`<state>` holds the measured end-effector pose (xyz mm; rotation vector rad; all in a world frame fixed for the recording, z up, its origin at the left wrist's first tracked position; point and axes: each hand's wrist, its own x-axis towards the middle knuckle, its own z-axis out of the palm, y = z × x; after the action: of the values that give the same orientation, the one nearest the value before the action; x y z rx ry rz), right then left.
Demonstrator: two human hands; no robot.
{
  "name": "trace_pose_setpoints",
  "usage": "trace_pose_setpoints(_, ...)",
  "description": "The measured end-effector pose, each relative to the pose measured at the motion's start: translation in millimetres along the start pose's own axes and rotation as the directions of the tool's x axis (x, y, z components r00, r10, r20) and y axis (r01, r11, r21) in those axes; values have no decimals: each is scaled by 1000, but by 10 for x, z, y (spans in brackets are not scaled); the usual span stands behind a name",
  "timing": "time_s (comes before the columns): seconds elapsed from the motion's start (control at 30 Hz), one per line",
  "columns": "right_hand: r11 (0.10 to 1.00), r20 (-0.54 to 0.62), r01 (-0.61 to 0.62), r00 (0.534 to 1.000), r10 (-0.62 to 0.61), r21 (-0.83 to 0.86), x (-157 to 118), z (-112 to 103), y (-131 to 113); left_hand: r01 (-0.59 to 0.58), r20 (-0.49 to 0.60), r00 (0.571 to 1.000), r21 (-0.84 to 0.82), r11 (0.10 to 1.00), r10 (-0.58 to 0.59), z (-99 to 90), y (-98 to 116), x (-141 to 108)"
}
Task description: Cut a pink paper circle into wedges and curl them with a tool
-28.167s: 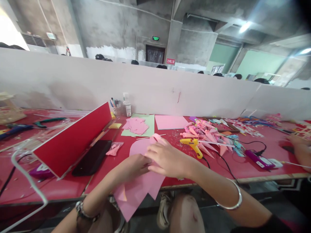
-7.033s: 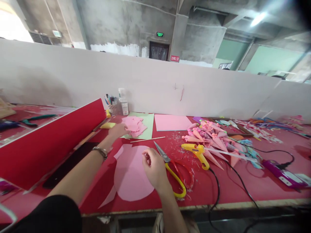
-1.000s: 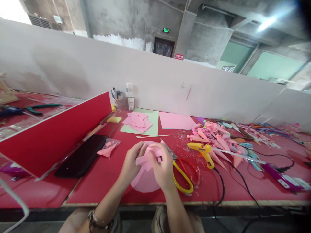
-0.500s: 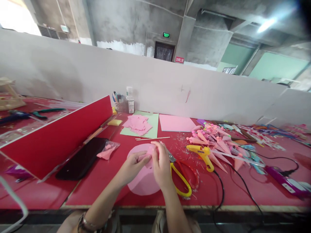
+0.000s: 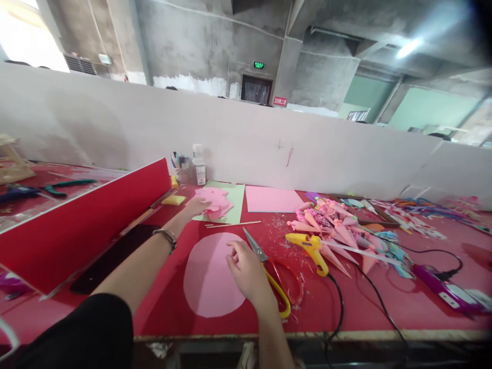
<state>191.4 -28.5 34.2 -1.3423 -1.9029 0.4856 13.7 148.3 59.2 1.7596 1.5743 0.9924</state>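
My left hand (image 5: 198, 205) is stretched out to the far side, its fingers at the near left edge of a pile of cut pink paper pieces (image 5: 218, 201). The fingertips blend into the pink paper, so whether they grip a piece is unclear. A pale green sheet (image 5: 237, 204) lies under the pile. My right hand (image 5: 248, 270), fingers loosely bent and apart with nothing in them, hovers over the right edge of a large pink paper circle (image 5: 209, 279). Close beside it, scissors (image 5: 261, 253) with red and yellow handles lie partly hidden by the hand.
To the right, a yellow glue gun (image 5: 310, 247) lies by heaped pink cones (image 5: 338, 225), its cord running off the table edge. Thin sticks (image 5: 234, 224) and a pink sheet (image 5: 272, 199) lie farther back. A red divider (image 5: 96, 218) and dark phone-like slab (image 5: 111, 259) are left.
My hands have parted. The left moved from the small pink paper piece both held over the circle to the pile; the right stayed near the circle with loosened fingers. The view shifted slightly.
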Motion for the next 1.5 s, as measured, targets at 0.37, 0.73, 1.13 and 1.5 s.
trace_pose_setpoints(0.37,984,202,41,979,-5,-175,-105,26,-122,-337,293,919,241,910,263,-276,40,-1150)
trace_pose_setpoints(0.73,972,351,11,933,74,-234,-663,211,-175,-598,639,736,460,657,223,-123,-313,-2354)
trace_pose_setpoints(1.13,977,369,97,929,-21,-190,-1000,-171,-91,-647,635,685,304,699,357,-368,-386,-2404)
trace_pose_setpoints(1.5,974,298,90,954,-25,-206,-1066,-300,-14,-581,570,737,259,771,363,-440,-526,-2488)
